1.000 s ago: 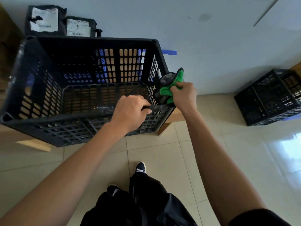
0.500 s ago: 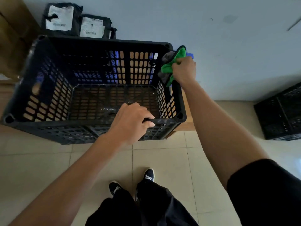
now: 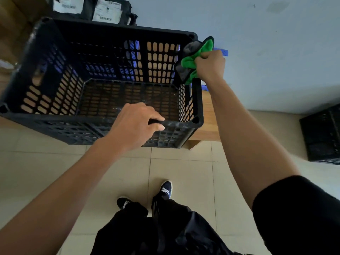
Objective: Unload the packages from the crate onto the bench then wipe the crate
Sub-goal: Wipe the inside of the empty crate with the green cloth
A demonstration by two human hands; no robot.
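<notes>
A black slatted plastic crate (image 3: 55, 74) stands on a wooden bench (image 3: 207, 122), nothing inside it. My left hand (image 3: 136, 124) grips the crate's near rim, fingers curled over the edge. My right hand (image 3: 209, 65) holds a bunched green and grey cloth (image 3: 191, 61) against the crate's right rim, near its far corner. Two black packages with white labels (image 3: 106, 11) lie behind the crate, by the wall.
A second black crate (image 3: 322, 133) sits on the tiled floor at the right. A pale wall runs behind the bench. My legs and dark shoes (image 3: 165, 188) stand on the beige tiles below. A brown cardboard box (image 3: 11, 21) shows at the top left.
My right hand has slid the cloth along the right rim from the near corner to the far corner. My left hand has kept its grip on the near rim.
</notes>
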